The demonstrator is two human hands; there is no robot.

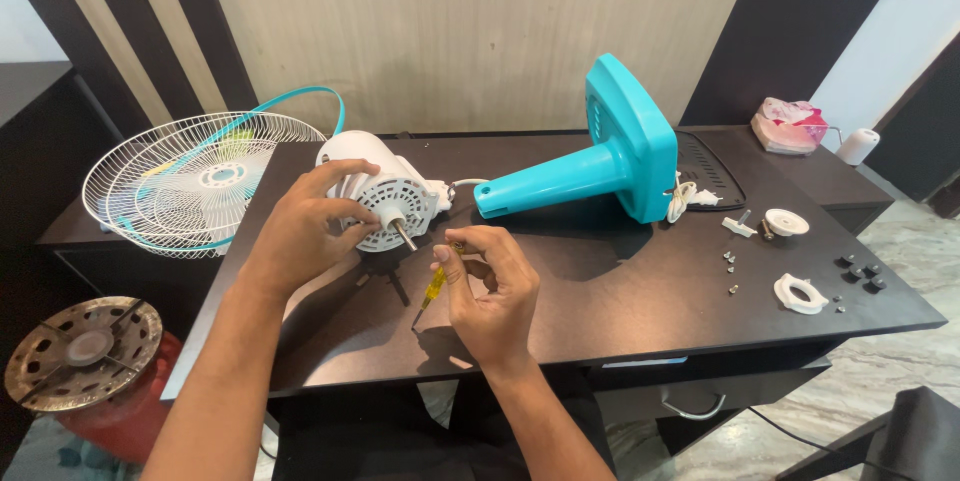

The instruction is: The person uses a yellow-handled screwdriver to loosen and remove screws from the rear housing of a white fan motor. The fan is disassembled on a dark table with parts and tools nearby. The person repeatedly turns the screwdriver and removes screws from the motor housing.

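Left hand (305, 231) clasped around white fan motor (385, 196) at centre-left of dark table (620, 291), shaft pointing toward camera. Right hand (490, 291) closed on yellow-handled screwdriver (432, 291), tip angled down, just beside the motor. Turquoise fan stand (600, 166) lying behind; wire fan guard (190, 181) at left; loose screws (730, 261) and white plastic ring (800, 293) at right.

One package showed: a soft plastic pack (790, 125), pink and white with a clear wrap, perhaps tissues, which lay at the far right corner of the bench (620, 291). No labels, signs or screens could be made out.
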